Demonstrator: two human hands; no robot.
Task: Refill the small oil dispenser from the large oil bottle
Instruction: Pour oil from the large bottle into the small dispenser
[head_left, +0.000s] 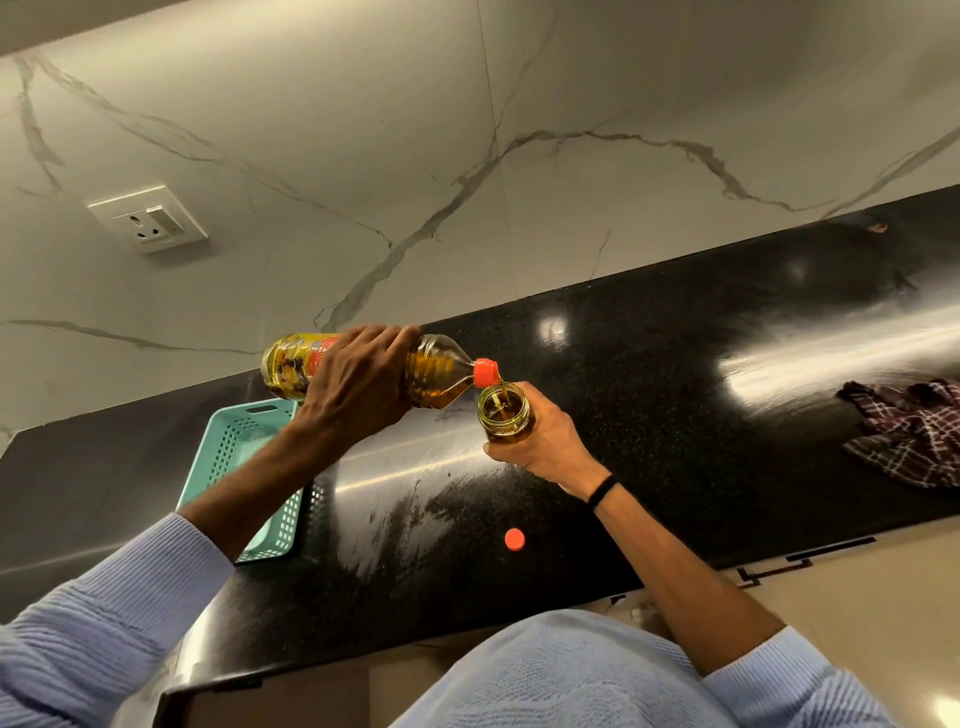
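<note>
My left hand (358, 384) grips the large oil bottle (439, 374) around its labelled middle and holds it tipped nearly flat, its orange neck pointing right. A thin stream of golden oil runs from the neck into the open mouth of the small oil dispenser (505, 413), a clear jar partly filled with oil. My right hand (545, 441) holds that jar from the right side, upright, just above the black counter (649, 415). An orange cap (514, 539) lies loose on the counter, nearer to me.
A teal perforated plastic basket (234, 447) sits on the counter under my left forearm. A dark checked cloth (914, 431) lies crumpled at the right. A wall socket (148, 218) is on the marble backsplash behind. The counter's front edge runs close to my body.
</note>
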